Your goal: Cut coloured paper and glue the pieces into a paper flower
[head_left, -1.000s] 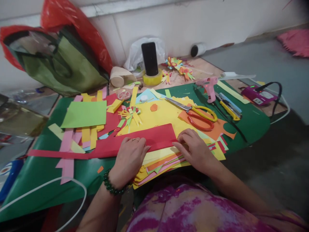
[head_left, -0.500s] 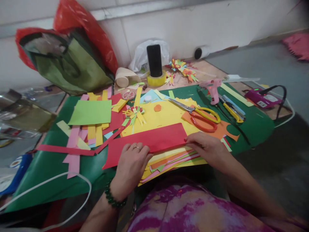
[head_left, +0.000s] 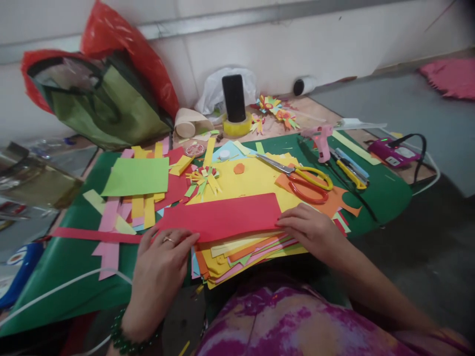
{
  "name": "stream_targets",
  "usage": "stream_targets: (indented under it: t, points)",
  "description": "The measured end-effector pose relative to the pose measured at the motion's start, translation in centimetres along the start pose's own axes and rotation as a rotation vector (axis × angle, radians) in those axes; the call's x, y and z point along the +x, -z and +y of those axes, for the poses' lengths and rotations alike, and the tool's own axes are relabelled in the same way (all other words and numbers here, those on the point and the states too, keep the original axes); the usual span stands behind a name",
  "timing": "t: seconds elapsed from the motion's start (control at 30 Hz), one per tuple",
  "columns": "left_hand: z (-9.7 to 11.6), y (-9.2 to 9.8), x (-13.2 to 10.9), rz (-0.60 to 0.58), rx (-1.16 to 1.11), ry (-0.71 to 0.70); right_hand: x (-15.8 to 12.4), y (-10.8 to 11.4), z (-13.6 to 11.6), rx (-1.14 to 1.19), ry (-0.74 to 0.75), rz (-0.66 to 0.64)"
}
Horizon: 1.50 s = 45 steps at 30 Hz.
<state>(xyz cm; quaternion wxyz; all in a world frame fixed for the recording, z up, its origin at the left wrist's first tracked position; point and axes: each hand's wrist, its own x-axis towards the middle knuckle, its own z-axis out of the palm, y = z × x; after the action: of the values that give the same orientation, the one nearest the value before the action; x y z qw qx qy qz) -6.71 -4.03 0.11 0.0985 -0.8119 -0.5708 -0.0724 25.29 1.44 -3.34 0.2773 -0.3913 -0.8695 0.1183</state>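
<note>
A long strip of red paper (head_left: 222, 215) lies across a stack of coloured paper (head_left: 237, 254), its near edge folded or straight along my side. My left hand (head_left: 163, 262) grips its left end, fingers closed over the near edge. At the right end, my right hand (head_left: 315, 230) pinches the near corner between thumb and fingers. Beyond the strip, yellow sheets (head_left: 252, 180) top the stack. Scissors (head_left: 295, 173) with one yellow and one red handle rest there, blades pointing left. A fringed paper flower (head_left: 206, 179) sits behind the strip.
Left are a green sheet (head_left: 137, 175) and paper strips (head_left: 109, 252). A pink glue gun (head_left: 321, 141), a yellow cutter (head_left: 351, 170) and a purple power socket (head_left: 395, 152) are right. A phone (head_left: 233, 96) leans on a tape roll (head_left: 236, 126); a bag (head_left: 111, 99) stands back left.
My left hand has slid leftward along the near edge to the red paper's left end. My right hand keeps its pinch at the right corner. The view has shifted slightly.
</note>
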Motion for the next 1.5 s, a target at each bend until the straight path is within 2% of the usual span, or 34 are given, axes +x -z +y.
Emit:
stream_targets:
  t: [0.13,0.23,0.33,0.43,0.53,0.67,0.87,1.13,1.5]
  points:
    - [2.4,0.0,0.1,0.020,-0.010,0.014,0.3,-0.1,-1.2,-0.164,0.149,0.052]
    - [5.3,-0.6,1.1,0.012,-0.176,-0.133,0.7,-0.2,-1.5,-0.170,0.228,0.021]
    - [7.8,-1.5,2.5,0.017,-0.244,-0.232,1.0,-0.2,-1.1,-0.069,0.218,-0.059]
    - [9.0,-2.0,3.4,-0.020,-0.237,-0.261,1.0,0.1,-0.4,0.068,0.152,-0.132]
    - [9.1,-2.2,3.7,-0.033,-0.242,-0.251,1.2,0.4,0.2,0.200,0.071,-0.189]
    - [9.1,-2.4,3.4,-0.001,-0.254,-0.254,1.7,0.2,0.3,0.307,-0.069,-0.192]
    - [9.2,-2.8,3.2,0.031,-0.242,-0.271,2.4,-0.7,-0.1,0.217,-0.241,-0.167]
    - [9.2,-2.7,3.5,0.051,-0.236,-0.295,2.1,0.2,0.2,0.313,-0.166,-0.240]
    - [9.4,-2.5,3.6,0.102,-0.297,-0.358,2.8,-0.5,-0.9,0.176,-0.293,-0.233]
